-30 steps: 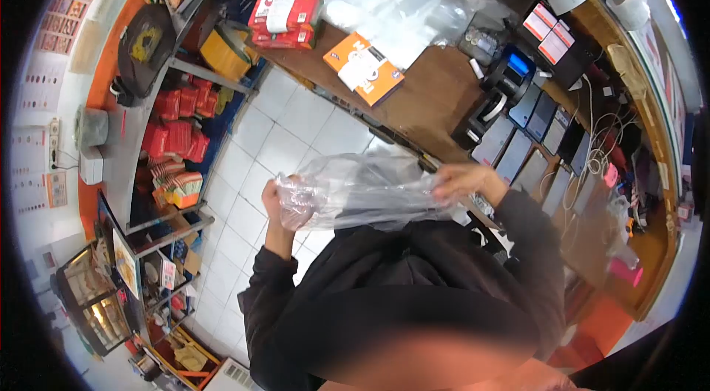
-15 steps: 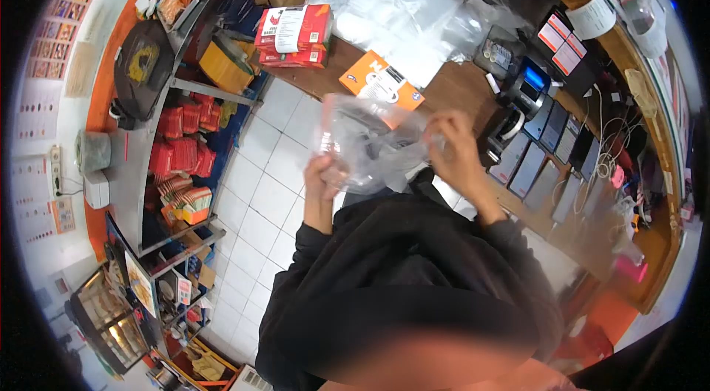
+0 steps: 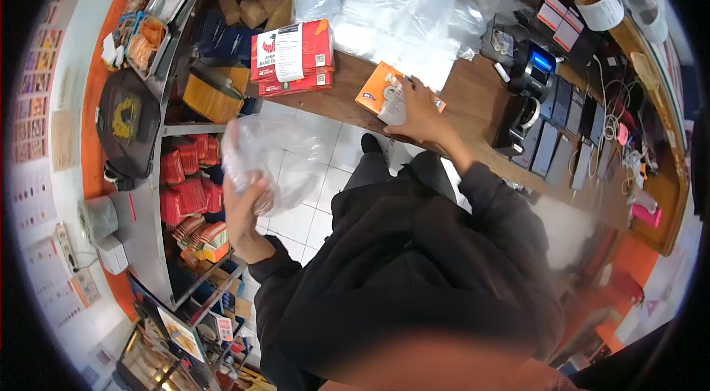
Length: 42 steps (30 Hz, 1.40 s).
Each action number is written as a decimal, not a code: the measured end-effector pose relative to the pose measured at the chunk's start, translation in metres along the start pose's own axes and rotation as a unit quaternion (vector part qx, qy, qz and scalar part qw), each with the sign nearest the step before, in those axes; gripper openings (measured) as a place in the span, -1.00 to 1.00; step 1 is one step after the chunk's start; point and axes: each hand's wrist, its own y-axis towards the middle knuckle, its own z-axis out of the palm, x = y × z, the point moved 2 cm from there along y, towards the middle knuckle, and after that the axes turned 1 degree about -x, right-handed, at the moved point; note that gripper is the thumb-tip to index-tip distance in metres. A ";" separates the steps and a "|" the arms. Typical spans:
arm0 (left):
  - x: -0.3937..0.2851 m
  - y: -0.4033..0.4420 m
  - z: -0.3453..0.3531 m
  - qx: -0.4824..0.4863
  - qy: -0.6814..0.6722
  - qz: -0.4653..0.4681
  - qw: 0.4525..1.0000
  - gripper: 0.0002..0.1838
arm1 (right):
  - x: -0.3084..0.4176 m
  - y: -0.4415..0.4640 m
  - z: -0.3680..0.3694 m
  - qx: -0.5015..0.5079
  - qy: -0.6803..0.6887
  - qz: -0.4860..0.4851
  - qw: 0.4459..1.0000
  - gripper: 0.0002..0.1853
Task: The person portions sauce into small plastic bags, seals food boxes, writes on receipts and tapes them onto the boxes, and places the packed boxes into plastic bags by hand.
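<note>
My left hand (image 3: pixel 245 215) is closed round the lower left part of a clear plastic bag (image 3: pixel 285 158), which hangs open over the tiled floor. My right hand (image 3: pixel 420 116) reaches over an orange box (image 3: pixel 376 88) near the counter's front edge. Its fingers are spread over the box's right side and touch it, with a pale paper slip under them. Left of that box, red boxes (image 3: pixel 319 40) are stacked on the counter, with a white slip across the top one.
Clear bags (image 3: pixel 392 10) lie spread on the brown counter (image 3: pixel 473 106). A card terminal (image 3: pixel 534 66) and a row of phones (image 3: pixel 560 103) stand right. Shelves at left hold red packets (image 3: pixel 181 199). A grey tray (image 3: pixel 129 121) sits above them.
My left hand has moved left with the bag. My right hand has let go of the bag and moved up to the orange box. The view has shifted towards the counter.
</note>
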 end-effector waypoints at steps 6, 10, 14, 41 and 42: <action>0.044 0.035 0.071 0.169 0.061 -0.136 0.974 -0.48 | -0.010 -0.008 0.023 -0.033 -0.117 0.076 0.990 0.18; 0.034 0.030 0.087 0.266 -0.288 -0.086 0.916 -0.07 | -0.024 -0.065 -0.001 -0.014 -0.104 0.170 0.980 0.12; 0.077 0.077 0.055 0.371 -0.539 -0.213 0.726 -0.22 | -0.062 -0.106 -0.024 -0.139 -0.041 0.139 0.980 -0.05; 0.196 0.131 -0.001 0.200 -0.149 -0.360 0.899 -0.61 | 0.024 -0.052 0.002 0.091 0.004 -0.040 0.995 0.04; 0.189 0.131 0.022 0.203 -0.150 -0.363 0.897 -0.61 | 0.025 -0.054 -0.002 0.136 -0.055 -0.042 0.988 0.04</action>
